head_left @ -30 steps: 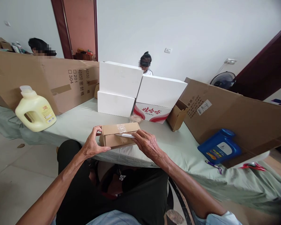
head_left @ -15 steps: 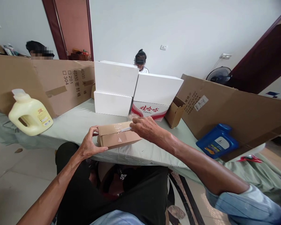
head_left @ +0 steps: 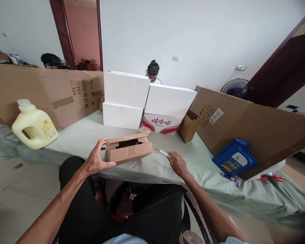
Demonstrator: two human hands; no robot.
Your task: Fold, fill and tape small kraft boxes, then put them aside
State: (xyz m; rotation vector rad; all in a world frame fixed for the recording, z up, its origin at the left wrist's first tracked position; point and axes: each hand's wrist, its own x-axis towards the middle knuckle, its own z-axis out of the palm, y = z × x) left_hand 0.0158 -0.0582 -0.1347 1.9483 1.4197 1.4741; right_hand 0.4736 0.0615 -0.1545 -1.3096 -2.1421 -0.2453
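Observation:
A small brown cardboard box (head_left: 130, 153) rests near the front edge of the cloth-covered table. Its top flap is partly raised, and a dark gap shows along the top; what lies inside is hidden. My left hand (head_left: 98, 159) grips the box's left end, fingers behind and thumb along the front. To the right of the box, my right hand (head_left: 178, 164) is closed around a slim white craft knife (head_left: 164, 153), its thin tip pointing left towards the box without touching it. Crumpled clear plastic (head_left: 144, 130) lies just behind the box.
White boxes (head_left: 127, 89) are stacked at the back, beside a red-and-white printed carton (head_left: 162, 124) and an open brown box (head_left: 189, 126). A yellow jug (head_left: 35, 127) stands left, a blue bottle (head_left: 235, 157) right. Large cardboard panels (head_left: 256, 118) flank the table; a person (head_left: 153, 72) sits beyond.
My right hand has moved off the box, right and down, with the knife. The box's taped top has come apart, leaving a gap. My left hand keeps its hold.

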